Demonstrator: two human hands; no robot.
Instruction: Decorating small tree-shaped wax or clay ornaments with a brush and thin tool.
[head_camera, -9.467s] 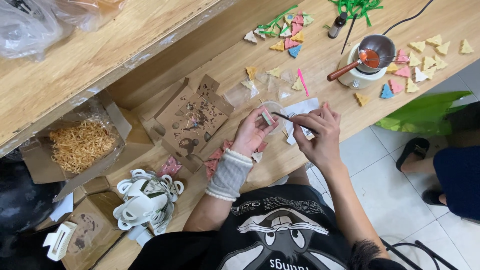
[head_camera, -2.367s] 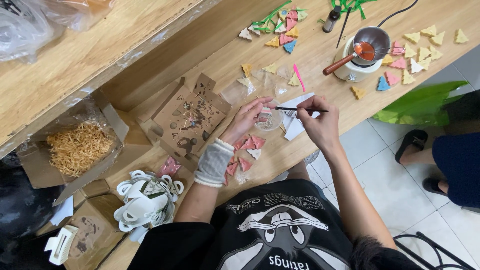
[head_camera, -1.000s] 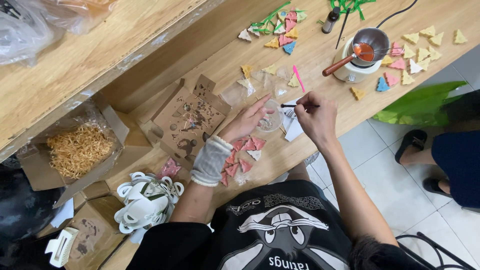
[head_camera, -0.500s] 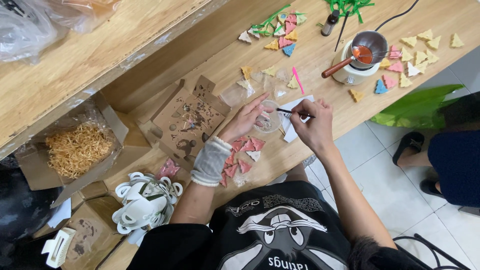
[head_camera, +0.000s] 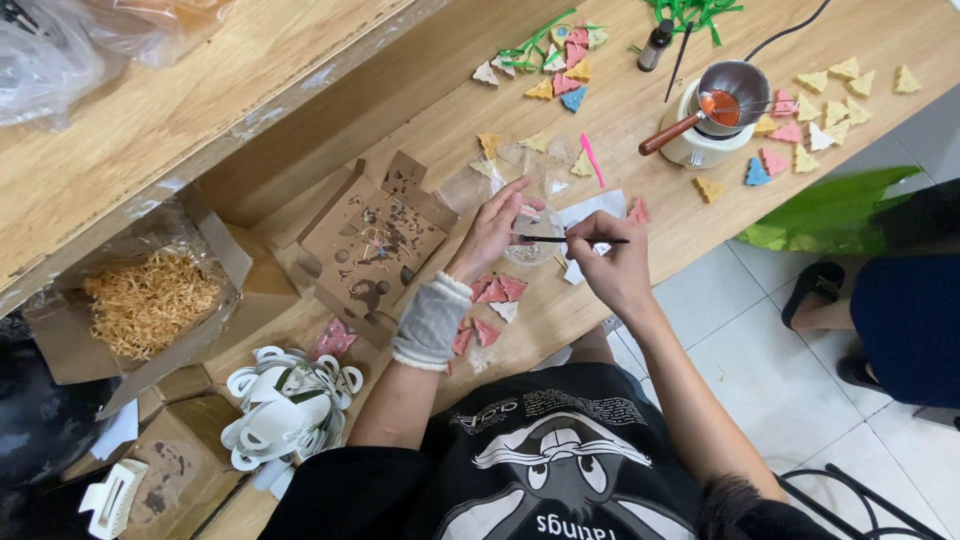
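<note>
Holding steady over the tabletop (head_camera: 640, 110). Far left: open carton of straw-like shredded filler (head_camera: 150, 300), one, parked off the work area. Next, stack of white looped tags (head_camera: 285, 400), count unclear. Flattened brown box lid (head_camera: 375, 245) sits as a scrap tray, speckled with bits. My left hand (head_camera: 492, 232), wrist in a grey wrap, lies fingers spread and flat on the small clear round dish (head_camera: 535, 245) to pin it so it can't slide. Pink triangle pieces (head_camera: 490, 300) lie just under that wrist, roughly five, within reach. My right hand (head_camera: 615, 265) has its grip pinched shut on a thin dark stick (head_camera: 570, 239), held level with the tip over the dish, for fine work; what's in the dish I can't tell. White paper (head_camera: 590, 212) under the dish, one sheet. One pink tool (head_camera: 592, 160) just beyond. Right: one melting pot (head_camera: 715, 120) with wooden-handled spoon, kept well apart from my hands; about ten coloured triangles around it.
</note>
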